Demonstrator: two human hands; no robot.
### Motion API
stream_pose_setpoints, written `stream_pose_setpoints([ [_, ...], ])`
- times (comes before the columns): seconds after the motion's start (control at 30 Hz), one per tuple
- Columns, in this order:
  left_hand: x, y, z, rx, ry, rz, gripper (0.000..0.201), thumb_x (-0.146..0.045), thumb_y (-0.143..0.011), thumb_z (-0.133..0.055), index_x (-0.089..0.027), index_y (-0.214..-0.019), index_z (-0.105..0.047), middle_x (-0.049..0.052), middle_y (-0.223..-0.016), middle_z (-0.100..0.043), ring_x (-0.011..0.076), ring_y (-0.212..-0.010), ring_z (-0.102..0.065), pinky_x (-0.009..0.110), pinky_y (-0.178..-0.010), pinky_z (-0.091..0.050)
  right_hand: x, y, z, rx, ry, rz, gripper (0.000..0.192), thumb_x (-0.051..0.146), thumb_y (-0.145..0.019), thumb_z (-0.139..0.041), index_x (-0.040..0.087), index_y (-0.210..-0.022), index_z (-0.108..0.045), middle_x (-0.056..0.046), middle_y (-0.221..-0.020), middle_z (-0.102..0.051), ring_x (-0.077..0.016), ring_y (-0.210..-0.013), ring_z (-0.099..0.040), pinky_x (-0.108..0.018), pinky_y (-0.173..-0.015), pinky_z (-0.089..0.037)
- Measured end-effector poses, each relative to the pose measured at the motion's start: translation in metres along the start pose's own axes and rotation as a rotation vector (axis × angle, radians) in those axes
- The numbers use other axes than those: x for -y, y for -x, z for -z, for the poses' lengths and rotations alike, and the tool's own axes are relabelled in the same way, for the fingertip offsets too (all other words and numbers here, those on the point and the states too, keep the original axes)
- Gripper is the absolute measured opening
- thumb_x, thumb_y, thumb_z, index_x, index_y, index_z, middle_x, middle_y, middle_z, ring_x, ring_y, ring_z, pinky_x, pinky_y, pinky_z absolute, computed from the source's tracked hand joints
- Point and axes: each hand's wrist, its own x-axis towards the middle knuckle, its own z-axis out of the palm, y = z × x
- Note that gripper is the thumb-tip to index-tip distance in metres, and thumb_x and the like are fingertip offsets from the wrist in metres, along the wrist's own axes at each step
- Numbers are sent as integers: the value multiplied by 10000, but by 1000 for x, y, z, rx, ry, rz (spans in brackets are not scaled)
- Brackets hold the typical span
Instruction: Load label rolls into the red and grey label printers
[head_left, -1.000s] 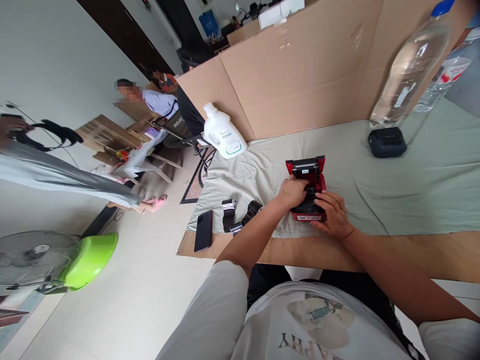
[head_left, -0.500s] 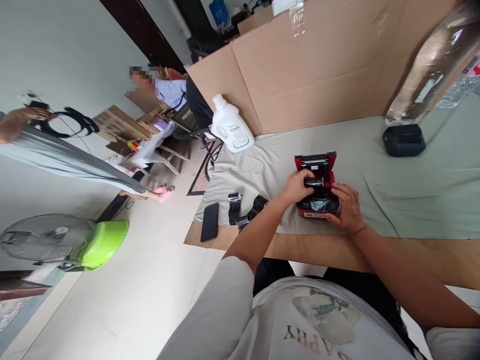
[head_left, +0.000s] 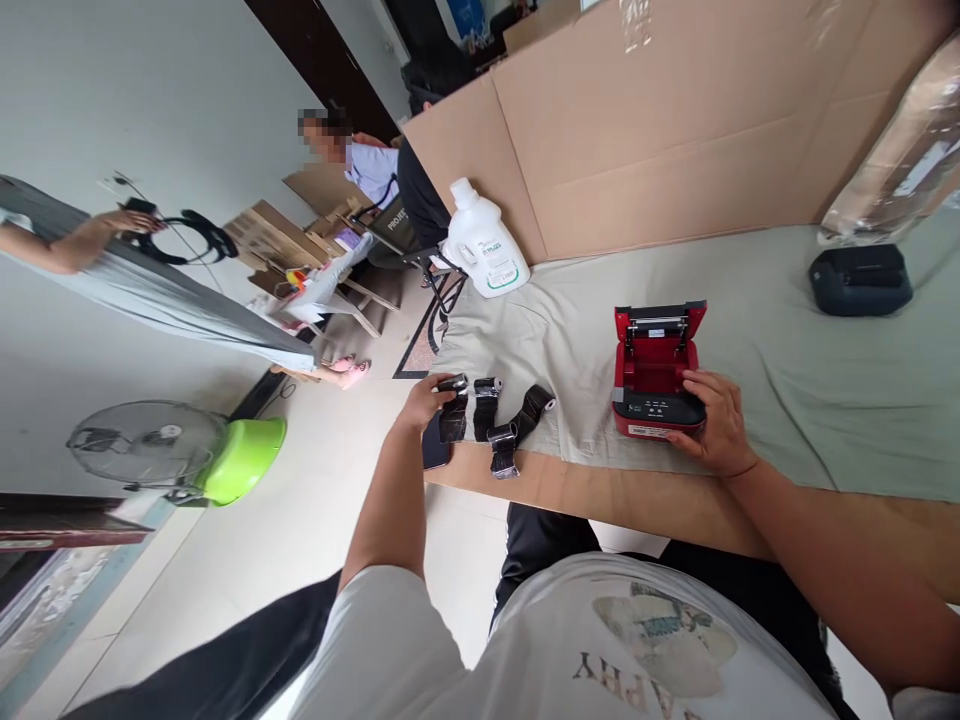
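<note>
My left hand (head_left: 421,402) is closed on a small black roll (head_left: 453,418), whose loose black strip hangs down over a dark phone (head_left: 435,446). Beside it on the cloth lie several similar black rolls, one upright strip roll (head_left: 486,408) closest and another (head_left: 535,408) farther right. My right hand (head_left: 716,420) grips the right side of a small red and black printer (head_left: 649,372). The printer's lid stands open, and its red compartment holds no roll.
A white jug (head_left: 491,255) stands at the back left before a cardboard wall (head_left: 675,150). A dark case-like device (head_left: 860,280) sits at the right on the grey cloth (head_left: 765,330). To the left, one person holds a black cable coil (head_left: 184,240) and another sits.
My left hand has taken the black roll out of the printer and moved left to the other rolls by the phone. My right hand stays on the printer. The view has shifted a little.
</note>
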Motion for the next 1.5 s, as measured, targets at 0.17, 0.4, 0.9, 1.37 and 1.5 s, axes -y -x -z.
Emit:
stream_pose_setpoints([
  [0.17, 32, -3, -6, 14, -315, 46, 455, -204, -580, -709, -135, -1030, -688, 96, -942, -715, 298, -963, -650, 446, -917, -492, 0, 1, -1, 11, 13, -26, 663, 671, -872, -531, 181, -1315, -474, -183, -1261, -600, -354, -1190, -569, -593, -979, -474],
  [0.4, 5, -4, -52, -119, -593, -301, 512, -38, -692, -533, -157, -1173, -661, 138, -1289, -634, 323, -1289, -489, 506, -1129, -356, 1, 1, -1, 3, 4, -7, 647, 620, -874, -566, 186, -1343, -461, -181, -1290, -597, -352, -1190, -571, -578, -988, -471],
  [0.9, -54, 4, -131, 354, -712, -715, 452, -10, -674, -558, -195, -1062, -695, 81, -1111, -680, 259, -1113, -601, 432, -1016, -486, 2, 1, 0, -8, -19, 2, 640, 535, -885, -603, 189, -1397, -438, -184, -1298, -579, -348, -1191, -562, -567, -985, -474],
  [1.37, -168, 55, -160, 862, -106, -756, 348, -284, -784, -698, -185, -1116, -665, 58, -981, -689, 176, -870, -650, 303, -802, -532, 5, 3, -2, 4, 8, -64, 625, 554, -862, -608, 203, -1353, -444, -185, -1323, -572, -355, -1219, -560, -586, -987, -475],
  [1.5, -185, 53, -224, 717, -321, -842, 314, -169, -793, -670, -177, -1105, -636, 68, -1101, -700, 203, -1027, -656, 332, -933, -510, 6, 3, -1, -28, 25, -67, 591, 503, -907, -556, 218, -1403, -407, -186, -1336, -555, -335, -1231, -557, -569, -981, -487],
])
